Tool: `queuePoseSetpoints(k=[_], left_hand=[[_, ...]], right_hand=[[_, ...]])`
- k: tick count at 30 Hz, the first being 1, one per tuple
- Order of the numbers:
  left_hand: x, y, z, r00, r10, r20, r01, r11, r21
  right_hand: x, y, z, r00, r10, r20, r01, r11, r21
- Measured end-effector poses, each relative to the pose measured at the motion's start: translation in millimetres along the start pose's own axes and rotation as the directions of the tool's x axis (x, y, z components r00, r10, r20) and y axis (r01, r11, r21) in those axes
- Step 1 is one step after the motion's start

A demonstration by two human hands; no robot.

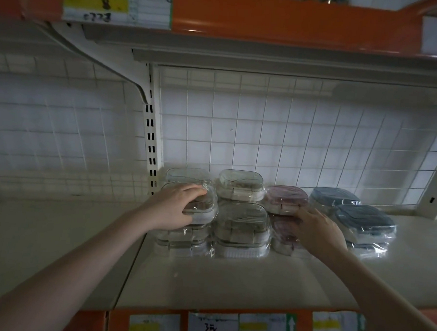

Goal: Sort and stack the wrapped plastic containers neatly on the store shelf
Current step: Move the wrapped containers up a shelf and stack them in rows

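Your left hand [177,208] grips the top clear box [200,205] of the left stack, holding it straight. Your right hand [315,228] pinches a pink box [283,229] beside it — sorted by colour (blue boxes [361,221] sit right) on the shelf [231,280].

Two bare forearms, no sleeves anywhere along their visible length. Left hand [177,206] and right hand [318,230] both ungloved. No watch, bracelet or band at either wrist. No rings to be made out on the fingers that show. Nails short and plain where visible on the left hand; those of the right hand too dim to judge.
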State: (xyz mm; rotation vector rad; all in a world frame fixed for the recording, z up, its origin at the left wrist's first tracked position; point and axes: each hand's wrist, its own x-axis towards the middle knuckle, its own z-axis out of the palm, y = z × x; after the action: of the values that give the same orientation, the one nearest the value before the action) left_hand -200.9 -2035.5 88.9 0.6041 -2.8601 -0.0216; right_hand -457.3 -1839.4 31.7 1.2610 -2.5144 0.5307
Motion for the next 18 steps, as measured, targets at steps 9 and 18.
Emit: queuePoseSetpoints(k=[9, 18], left_hand=[[-5.3, 1.4, -6.3, 0.999, -0.039, 0.015, 0.038, 0.996, 0.083], [-16.1, 15.9, -1.9, 0.991, -0.125, -0.051, 0.129, 0.986, 0.104]], right_hand=[[-13.8, 11.1, -13.7, 0.998, 0.068, 0.015, -0.066, 0.993, -0.098], [-17.2, 32.0, -24.0, 0.999, 0.045, -0.009, -0.046, 0.995, -0.084]])
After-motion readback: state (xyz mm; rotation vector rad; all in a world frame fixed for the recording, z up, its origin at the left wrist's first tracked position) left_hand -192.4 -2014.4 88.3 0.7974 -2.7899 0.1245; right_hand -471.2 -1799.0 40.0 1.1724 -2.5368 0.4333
